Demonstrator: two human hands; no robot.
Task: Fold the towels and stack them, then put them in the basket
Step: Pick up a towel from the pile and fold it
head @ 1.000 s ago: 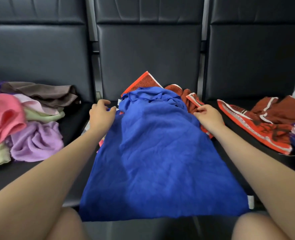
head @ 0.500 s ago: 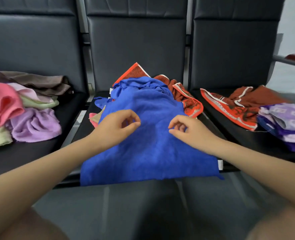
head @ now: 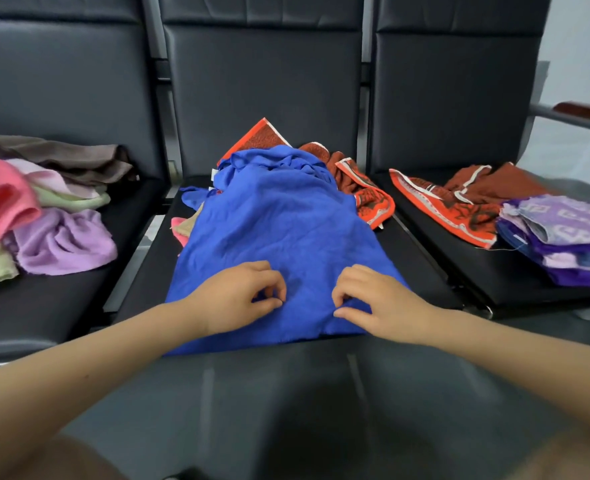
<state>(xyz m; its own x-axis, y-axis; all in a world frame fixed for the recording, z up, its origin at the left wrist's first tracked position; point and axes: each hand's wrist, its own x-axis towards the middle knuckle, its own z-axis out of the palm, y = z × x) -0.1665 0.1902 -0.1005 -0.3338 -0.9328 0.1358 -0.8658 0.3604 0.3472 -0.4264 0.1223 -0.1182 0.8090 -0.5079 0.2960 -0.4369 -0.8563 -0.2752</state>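
Hands, left [head: 234, 299] and right [head: 380, 303], pinching blue towel [head: 279, 230], unreadable white tag [head: 213, 174]

Both forearms come in from the bottom corners of the frame and angle toward the middle, bare, no sleeves showing. Left hand [head: 238, 297] sits just left of center, knuckles up, fingers curled under with the thumb tip meeting the fingertips in a pinch. Right hand [head: 378, 301] is just right of center doing the mirror of that, fingers tucked, thumb stretched out along the bottom. The two hands are close but not touching. Bare knees show blurry in the bottom corners.
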